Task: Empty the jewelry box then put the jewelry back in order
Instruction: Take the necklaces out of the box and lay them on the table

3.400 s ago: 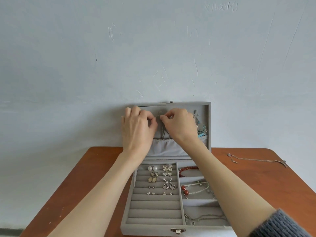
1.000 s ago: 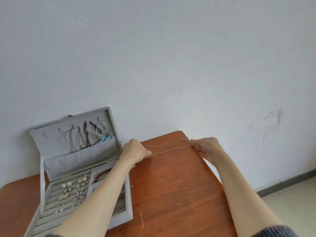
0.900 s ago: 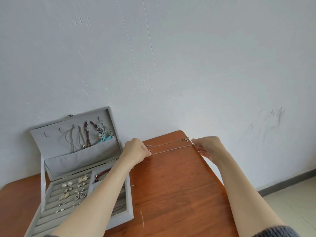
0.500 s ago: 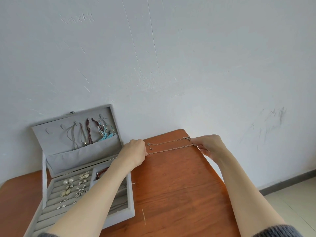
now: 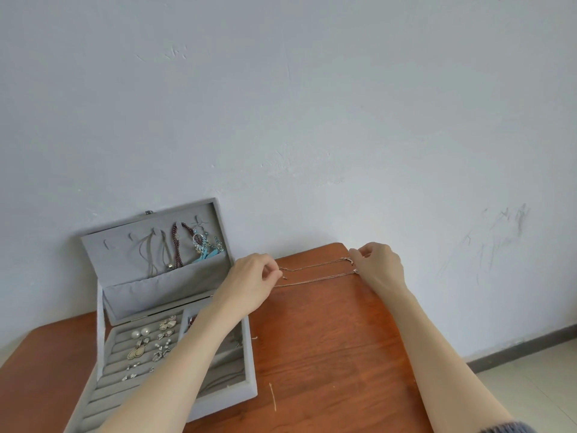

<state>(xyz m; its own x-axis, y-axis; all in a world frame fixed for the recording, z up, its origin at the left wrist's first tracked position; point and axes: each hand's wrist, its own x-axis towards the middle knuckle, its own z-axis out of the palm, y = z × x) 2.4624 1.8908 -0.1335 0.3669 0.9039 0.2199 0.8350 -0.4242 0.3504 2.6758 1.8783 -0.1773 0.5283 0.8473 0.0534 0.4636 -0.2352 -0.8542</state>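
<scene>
My left hand and right hand each pinch one end of the thin silver chain necklace, stretched flat near the far edge of the reddish-brown wooden table, just beside another fine chain. I should lay it straight, parallel and apart, then let go gently. The open grey velvet jewelry box at the left still holds plenty.

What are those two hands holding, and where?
A thin chain, stretched above the table: left hand pinches one end, right hand the other.
</scene>
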